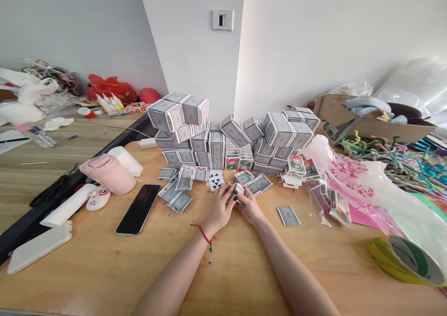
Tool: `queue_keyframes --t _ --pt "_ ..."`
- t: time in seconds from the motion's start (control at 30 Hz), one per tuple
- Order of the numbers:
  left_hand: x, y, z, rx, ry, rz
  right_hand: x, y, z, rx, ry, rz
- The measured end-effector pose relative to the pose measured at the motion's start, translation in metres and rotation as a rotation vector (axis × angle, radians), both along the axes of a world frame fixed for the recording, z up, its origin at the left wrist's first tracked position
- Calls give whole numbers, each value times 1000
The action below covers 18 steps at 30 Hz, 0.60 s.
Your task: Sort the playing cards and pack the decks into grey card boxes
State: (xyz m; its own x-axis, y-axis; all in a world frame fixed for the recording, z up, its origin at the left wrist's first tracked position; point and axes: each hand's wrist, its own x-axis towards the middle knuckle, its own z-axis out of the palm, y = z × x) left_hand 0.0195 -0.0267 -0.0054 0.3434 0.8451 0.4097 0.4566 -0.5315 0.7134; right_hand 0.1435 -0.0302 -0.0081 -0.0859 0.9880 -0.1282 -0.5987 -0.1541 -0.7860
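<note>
Fingers of left hand [220, 205] and right hand [250, 207] closed around small white playing-card pack [238, 191] at centre of frame, above light wooden tabletop [104, 279]; loose playing cards [215, 180] lie just ahead, before stacked grey-patterned card boxes [216, 141]

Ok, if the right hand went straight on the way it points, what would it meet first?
The small card pack its fingers already touch; beyond it, probably the left hand, though depth is unclear.
</note>
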Motion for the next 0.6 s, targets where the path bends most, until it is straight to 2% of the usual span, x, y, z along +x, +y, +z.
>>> queue_keyframes --t 0.23,0.37,0.43,0.47,0.6 --pt "-1 -10 16 -3 -24 -52 1 -8 -4 62 -104 -103" --pt "-10 -15 22 -79 -142 71 0 -14 -5 128 -275 -168" --pt "-16 -14 23 -225 -242 144 -2 -17 -3 174 -368 -186" --pt "-18 -13 22 -345 -296 140 -3 -19 -2 205 -406 -194" --pt "-24 -7 20 -862 -522 -76 -7 -27 4 345 -522 -168"
